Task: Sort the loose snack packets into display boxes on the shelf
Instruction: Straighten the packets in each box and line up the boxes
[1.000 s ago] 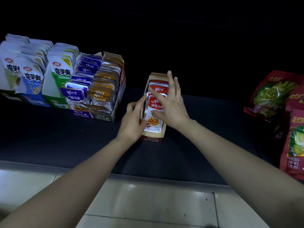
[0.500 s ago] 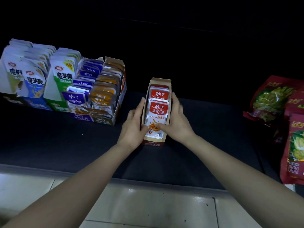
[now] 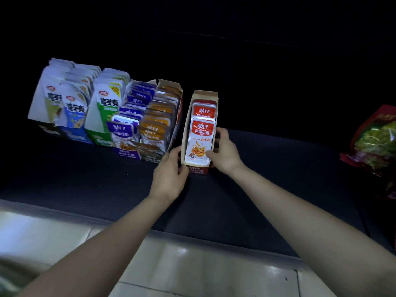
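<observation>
- both hands are clamped on the narrow display box (image 3: 186, 129), one on each side: the left hand (image 3: 171, 172) curls round its near left corner, and the right hand (image 3: 226, 153) wraps the right wall with its thumb laid on the lower edge of the front packet.
- the dark shelf (image 3: 85, 179) runs across the whole view and carries all the goods; both forearms reach over its front edge.
- pale tiled floor (image 3: 192, 264) shows below the shelf edge, blurred at the left.
- white pouches (image 3: 72, 103) stand in rows at the far left of the shelf, in low blue and green trays.
- the wide display box (image 3: 170, 84) sits right of those pouches, with purple packets (image 3: 124, 129) in its left lane and orange packets (image 3: 154, 125) in its right lane, all standing upright in rows.
- red bags (image 3: 375, 142) with green print lie at the right end of the shelf, well apart from the hands.
- the narrow display box stands just beside the wide one's right wall; i cannot tell whether the two touch, nor whether its base rests fully on the shelf.
- red packets (image 3: 202, 133) fill the narrow box front to back, leaning slightly backward, the front one facing the camera.
</observation>
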